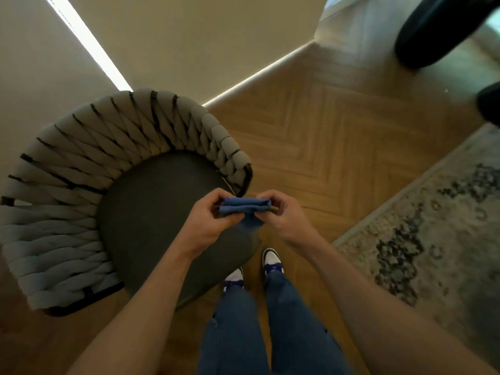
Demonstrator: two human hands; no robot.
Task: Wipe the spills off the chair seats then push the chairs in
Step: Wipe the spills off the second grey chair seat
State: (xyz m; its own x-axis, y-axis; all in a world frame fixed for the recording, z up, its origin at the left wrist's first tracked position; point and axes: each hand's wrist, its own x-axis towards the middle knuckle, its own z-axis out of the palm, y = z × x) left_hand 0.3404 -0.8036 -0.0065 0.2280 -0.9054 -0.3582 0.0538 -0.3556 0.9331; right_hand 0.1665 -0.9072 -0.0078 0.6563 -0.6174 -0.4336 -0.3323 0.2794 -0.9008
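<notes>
Two hands, left (208,220) and right (281,215), pinch one cloth (243,207) above one chair (151,212) seat.

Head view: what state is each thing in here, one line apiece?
Cloth: folded, held off the seat between both hands.
Left hand: gripping the cloth's left end.
Right hand: gripping its right end.
Chair: upright on the floor.
Seat: bare; no spill discernible.
Rug: lying flat.
</notes>
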